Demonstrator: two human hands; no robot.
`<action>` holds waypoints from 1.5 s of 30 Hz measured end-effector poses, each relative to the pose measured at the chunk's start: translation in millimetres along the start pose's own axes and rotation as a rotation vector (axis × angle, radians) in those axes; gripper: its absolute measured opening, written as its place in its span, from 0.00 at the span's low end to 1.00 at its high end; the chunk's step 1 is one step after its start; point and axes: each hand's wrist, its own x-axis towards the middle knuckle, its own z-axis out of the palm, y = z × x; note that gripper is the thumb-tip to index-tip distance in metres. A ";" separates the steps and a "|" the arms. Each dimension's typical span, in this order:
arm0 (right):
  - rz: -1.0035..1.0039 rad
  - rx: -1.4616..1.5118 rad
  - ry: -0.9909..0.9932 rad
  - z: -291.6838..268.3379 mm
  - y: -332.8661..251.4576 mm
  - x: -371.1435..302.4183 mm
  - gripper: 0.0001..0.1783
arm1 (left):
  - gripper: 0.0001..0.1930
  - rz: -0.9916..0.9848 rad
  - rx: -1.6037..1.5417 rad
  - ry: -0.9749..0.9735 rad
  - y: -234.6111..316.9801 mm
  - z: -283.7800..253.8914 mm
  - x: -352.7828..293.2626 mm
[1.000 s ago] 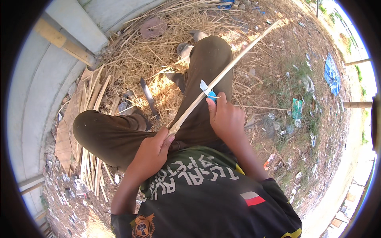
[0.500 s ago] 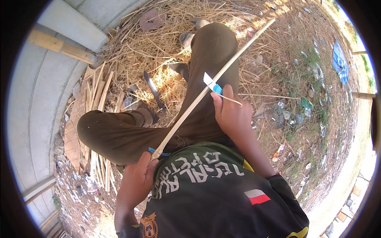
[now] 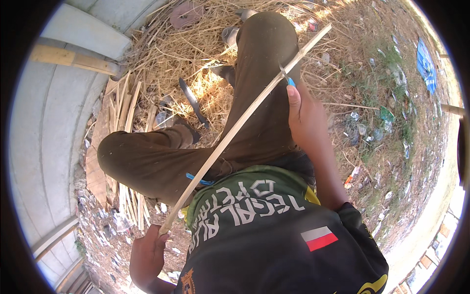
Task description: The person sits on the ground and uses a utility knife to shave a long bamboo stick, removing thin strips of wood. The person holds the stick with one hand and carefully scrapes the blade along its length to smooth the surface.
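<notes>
A long pale bamboo strip [image 3: 240, 121] slants across my lap from lower left to upper right. Its near end is gripped by my left hand [image 3: 148, 251], with the fingers wrapped round it beside my hip. My right hand [image 3: 308, 115] is closed round a small knife [image 3: 288, 77] with a blue handle, most of which the hand hides. The blade crosses the strip near its far end, over my raised thigh, and appears edge-on. A blue strip of material [image 3: 199, 179] lies on my lap beside the bamboo.
Thin shavings [image 3: 161, 54] cover the ground ahead. Split bamboo strips [image 3: 128, 105] lie at the left by a grey panel wall [image 3: 32, 127]. A dark curved blade-like piece [image 3: 192, 102] rests between my legs. Litter and a blue sheet [image 3: 426, 68] are at the right.
My left hand has drawn the strip down and left. My right hand has moved up and right, and the knife has turned. The thin curl near the right hand is no longer seen.
</notes>
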 end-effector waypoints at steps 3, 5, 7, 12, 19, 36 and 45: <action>-0.026 0.056 0.004 3.3 6.2 -7.6 0.26 | 0.14 -0.026 0.007 0.008 -3.3 3.0 -0.1; -0.001 0.110 -0.068 -6.7 5.6 -4.9 0.25 | 0.12 -0.031 -0.011 0.016 -3.0 8.3 4.5; -0.049 0.102 -0.099 -12.4 3.7 -4.0 0.25 | 0.09 -0.008 -0.045 0.025 1.2 18.5 13.7; -0.235 -0.025 -0.152 -15.2 6.8 -14.7 0.25 | 0.08 0.118 -0.138 0.059 9.8 43.0 35.6; -0.277 -0.082 -0.139 -10.6 8.6 -21.9 0.24 | 0.09 0.057 -0.089 0.025 21.0 37.9 38.6; -0.164 -0.146 0.010 12.3 -3.9 -24.4 0.25 | 0.16 -0.073 0.072 0.125 5.2 21.5 -10.2; -0.028 -0.110 0.028 3.7 -4.0 -15.1 0.27 | 0.11 -0.051 0.393 0.083 -32.0 9.5 -40.4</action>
